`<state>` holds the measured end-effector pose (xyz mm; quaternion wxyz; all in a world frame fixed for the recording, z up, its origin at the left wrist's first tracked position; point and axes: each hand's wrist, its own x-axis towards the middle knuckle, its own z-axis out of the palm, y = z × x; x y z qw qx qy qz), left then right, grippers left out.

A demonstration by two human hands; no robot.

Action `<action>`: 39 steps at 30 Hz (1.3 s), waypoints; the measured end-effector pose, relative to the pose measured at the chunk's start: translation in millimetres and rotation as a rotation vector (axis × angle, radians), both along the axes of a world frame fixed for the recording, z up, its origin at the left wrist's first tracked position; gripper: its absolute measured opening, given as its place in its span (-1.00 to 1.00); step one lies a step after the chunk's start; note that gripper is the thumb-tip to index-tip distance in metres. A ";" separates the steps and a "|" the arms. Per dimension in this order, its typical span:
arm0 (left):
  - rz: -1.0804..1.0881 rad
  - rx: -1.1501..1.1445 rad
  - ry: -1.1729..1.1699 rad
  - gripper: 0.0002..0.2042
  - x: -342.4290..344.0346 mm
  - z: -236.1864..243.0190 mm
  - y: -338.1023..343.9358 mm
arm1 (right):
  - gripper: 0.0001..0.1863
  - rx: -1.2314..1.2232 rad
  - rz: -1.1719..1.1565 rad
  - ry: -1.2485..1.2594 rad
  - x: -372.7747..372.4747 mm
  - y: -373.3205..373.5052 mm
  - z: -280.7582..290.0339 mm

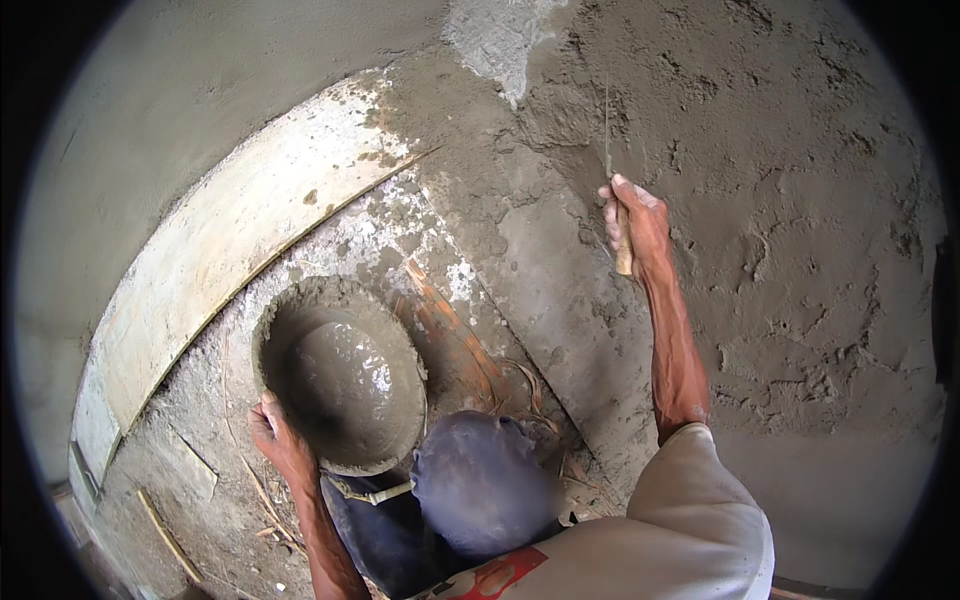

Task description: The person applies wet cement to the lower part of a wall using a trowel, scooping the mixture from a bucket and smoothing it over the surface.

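My right hand (637, 222) is wrapped round the wooden handle of a trowel (624, 254). The thin blade shows almost edge-on, close to the rough, wet plaster on the wall (790, 200); whether it touches cannot be made out. Lower left, my left hand (280, 437) grips the rim of a round bucket (413, 350) crusted with mortar. Inside the bucket lies wet grey mortar (345, 375), shiny on top. A rope handle with a pale grip (390, 493) hangs on the bucket's near side, beside my bent knee (485, 480) in dark trousers.
A long pale board (270, 190), splashed with mortar, lies along the smooth grey wall (220, 70) at left. Sticks (168, 535), dry strips and mortar crumbs litter the ground. A lighter bare patch (500, 40) shows at the top near the corner.
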<state>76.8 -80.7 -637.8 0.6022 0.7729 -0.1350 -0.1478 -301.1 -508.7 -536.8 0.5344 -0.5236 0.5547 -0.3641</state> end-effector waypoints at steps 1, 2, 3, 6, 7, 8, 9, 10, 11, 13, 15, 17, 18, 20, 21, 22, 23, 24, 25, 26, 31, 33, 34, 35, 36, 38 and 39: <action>-0.010 0.001 -0.008 -0.56 0.9 0.3 -0.8 | -0.62 0.001 -0.010 -0.008 -7.2 6.2 -10.6; -0.005 0.008 0.005 -0.56 0.2 -0.2 -0.2 | -0.58 0.240 0.046 -0.246 -14.4 11.1 -30.0; 0.000 0.011 0.014 -0.56 -0.3 -0.7 -0.7 | -0.53 0.472 0.107 -0.488 -18.3 14.9 -49.5; -0.006 0.016 -0.006 -0.57 -9.6 8.7 -7.5 | -0.47 0.486 0.065 -0.637 -0.5 30.5 -110.9; 0.006 0.028 0.001 -0.57 -13.2 14.2 -9.9 | -0.47 0.481 0.061 -0.664 13.4 28.0 -116.0; -0.004 0.028 -0.024 -0.57 -11.4 12.1 -7.4 | -0.51 0.436 0.081 -0.588 28.6 25.0 -121.6; 0.000 0.038 -0.007 -0.59 -6.8 8.6 0.3 | -0.54 0.396 0.105 -0.519 43.9 22.1 -127.1; -0.010 0.043 0.023 -0.59 -6.7 8.8 -0.7 | -0.59 0.261 0.209 -0.265 49.9 3.0 -134.2; -0.029 0.042 0.003 -0.59 -7.7 9.6 -0.8 | -0.59 0.255 0.193 -0.286 58.0 -12.3 -142.4; -0.039 0.095 -0.029 -0.59 -10.6 20.3 -1.8 | -0.53 0.003 0.176 0.303 92.0 -38.2 -157.0; -0.054 0.059 -0.027 -0.59 -17.7 15.2 -16.4 | -0.52 -0.173 0.148 0.542 86.1 -92.6 -189.7; -0.040 0.040 -0.028 -0.58 -20.3 9.6 -20.4 | -0.50 -0.334 0.145 0.777 90.0 -127.0 -199.9; -0.025 0.041 -0.026 -0.58 -22.1 11.6 -21.1 | -0.53 -0.265 0.133 0.773 95.8 -136.0 -193.6; -0.017 0.048 -0.032 -0.59 -26.0 14.8 -27.7 | -0.55 -0.199 0.108 0.762 96.1 -145.6 -180.8; 0.002 0.060 -0.053 -0.59 -19.2 17.2 -18.1 | -0.55 -0.187 0.067 0.696 111.4 -139.6 -174.4; -0.013 0.062 -0.061 -0.59 -17.1 13.3 -14.3 | -0.56 -0.176 0.007 0.649 109.0 -139.0 -167.6; -0.029 0.064 -0.069 -0.59 -14.6 9.7 -11.3 | -0.56 -0.176 0.007 0.645 107.4 -137.6 -161.3; -0.035 0.065 -0.063 -0.59 -17.6 10.3 -15.3 | -0.58 -0.214 -0.044 0.596 98.1 -136.8 -159.7; -0.033 0.081 -0.071 -0.58 -20.8 12.4 -19.2 | -0.59 -0.252 -0.094 0.547 88.6 -136.1 -158.1; -0.031 0.097 -0.080 -0.57 -23.4 13.0 -22.3 | -0.59 -0.248 -0.098 0.552 77.8 -135.6 -156.1; -0.052 0.085 -0.069 -0.55 -21.4 9.3 -16.5 | -0.47 -0.392 -0.112 0.275 32.9 -126.0 -140.9; -0.061 0.087 -0.052 -0.55 -23.9 12.1 -16.6 | -0.45 -0.317 -0.106 0.188 18.2 -119.7 -123.9; -0.077 0.116 -0.102 -0.55 -18.9 9.3 -12.7 | -0.42 -0.245 -0.100 0.101 10.3 -114.2 -112.1; -0.092 0.146 -0.150 -0.56 -15.0 7.0 -9.4 | -0.42 -0.242 -0.100 0.106 1.3 -107.8 -98.6; -0.091 0.149 -0.144 -0.56 -13.7 6.2 -6.9 | -0.41 -0.170 -0.077 0.040 -7.3 -100.5 -83.6; -0.104 0.098 -0.114 -0.56 -14.7 3.4 -7.9 | -0.42 -0.112 -0.084 -0.059 -25.1 -89.4 -63.4; -0.104 0.097 -0.104 -0.56 -16.1 2.7 -8.9 | -0.42 -0.114 -0.083 -0.049 -35.5 -82.1 -52.3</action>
